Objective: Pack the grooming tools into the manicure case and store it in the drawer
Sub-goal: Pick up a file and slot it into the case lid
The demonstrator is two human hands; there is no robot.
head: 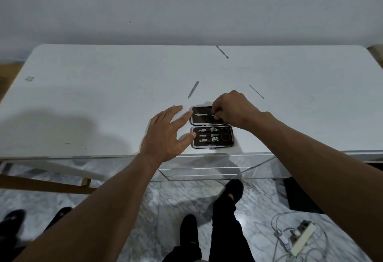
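Note:
The dark manicure case (228,137) lies open near the front edge of the white table (103,95). Its near half holds clippers and small scissors. My right hand (232,108) pinches a thin metal tool (202,114) that lies across the case's far half. My left hand (165,135) rests with fingers spread at the case's left edge, the fingertips touching its rim. Three loose tools lie on the table: a flat file (193,89) just beyond the case, a thin pick (256,91) to the right, and a cuticle pusher (222,52) near the back edge.
A mirrored drawer front (203,171) sits shut below the table's front edge. On the marble floor are my feet, another person's dark shoes at the bottom left, and a power strip (301,239) with cables at the bottom right. A wall stands behind the table.

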